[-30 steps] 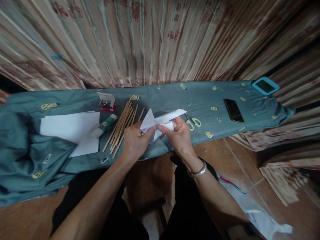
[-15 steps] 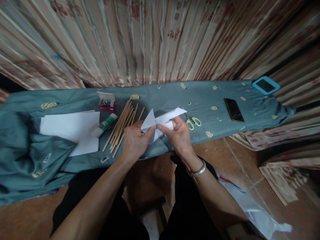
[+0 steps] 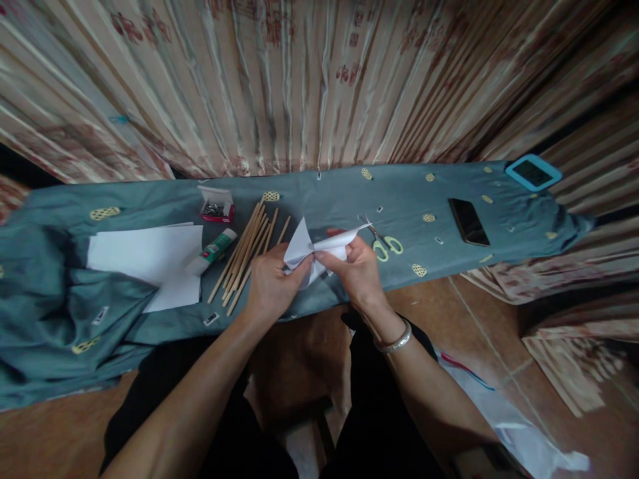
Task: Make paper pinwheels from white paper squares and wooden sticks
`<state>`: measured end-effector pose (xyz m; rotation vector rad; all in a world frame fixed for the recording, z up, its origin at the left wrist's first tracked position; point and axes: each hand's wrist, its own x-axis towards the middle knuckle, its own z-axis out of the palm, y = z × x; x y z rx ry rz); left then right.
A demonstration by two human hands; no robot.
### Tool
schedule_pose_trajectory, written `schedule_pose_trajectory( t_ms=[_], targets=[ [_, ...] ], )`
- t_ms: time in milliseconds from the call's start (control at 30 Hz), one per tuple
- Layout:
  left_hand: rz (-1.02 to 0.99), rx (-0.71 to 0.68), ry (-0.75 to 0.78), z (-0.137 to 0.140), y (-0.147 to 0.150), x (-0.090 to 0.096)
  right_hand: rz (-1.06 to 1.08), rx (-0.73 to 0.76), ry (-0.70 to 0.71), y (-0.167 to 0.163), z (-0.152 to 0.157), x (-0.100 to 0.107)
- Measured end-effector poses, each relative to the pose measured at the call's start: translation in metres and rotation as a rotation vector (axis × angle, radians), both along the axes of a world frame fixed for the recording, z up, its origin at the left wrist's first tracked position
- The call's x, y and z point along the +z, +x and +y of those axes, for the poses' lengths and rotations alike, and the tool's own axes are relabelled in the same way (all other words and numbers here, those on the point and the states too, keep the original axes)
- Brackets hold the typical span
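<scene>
Between my two hands is a white paper pinwheel point(image 3: 299, 243), its blades folded in toward the middle. My left hand point(image 3: 272, 279) is closed on its left side, thumb pressed near the centre. My right hand point(image 3: 360, 269) pinches it from the right, thumb also at the centre and fingers behind a blade. What lies under the thumbs is too small to make out. Several wooden sticks point(image 3: 244, 256) lie left of my left hand. Green-handled scissors point(image 3: 383, 245) rest just right of my right hand.
On the cloth-covered table point(image 3: 329, 199) are a small box of metal pins point(image 3: 215, 207), a glue stick point(image 3: 215, 247), white paper sheets point(image 3: 150, 259), a dark phone point(image 3: 468, 221) and a blue-framed device point(image 3: 533, 173). Curtains point(image 3: 299, 86) hang behind. A white bag point(image 3: 524, 426) lies on the floor.
The upper right blade has been bent down and inward, and my right fingers have shifted behind it. Both hands still grip the pinwheel. The view has shifted slightly.
</scene>
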<state>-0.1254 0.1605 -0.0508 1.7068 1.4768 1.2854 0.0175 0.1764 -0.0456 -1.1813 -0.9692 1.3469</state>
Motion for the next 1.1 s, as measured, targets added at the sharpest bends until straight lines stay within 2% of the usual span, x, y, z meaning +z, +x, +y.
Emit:
schedule_pose_trajectory(
  t_ms=[233,500,733,1100],
  targets=[
    [-0.004,0.031,-0.075,-0.003,-0.002,0.0,0.006,0.023,-0.016,-0.001,-0.002,0.0],
    [-0.346,0.094,-0.235,0.001,-0.003,0.001,-0.007,0.077,0.032,0.004,-0.002,0.004],
    [-0.398,0.045,-0.269,-0.001,-0.002,0.007,-0.097,0.196,-0.062,0.013,0.001,0.007],
    [-0.458,-0.006,-0.328,-0.006,0.002,-0.005,-0.067,0.206,-0.115,0.012,0.0,-0.001]
  ],
)
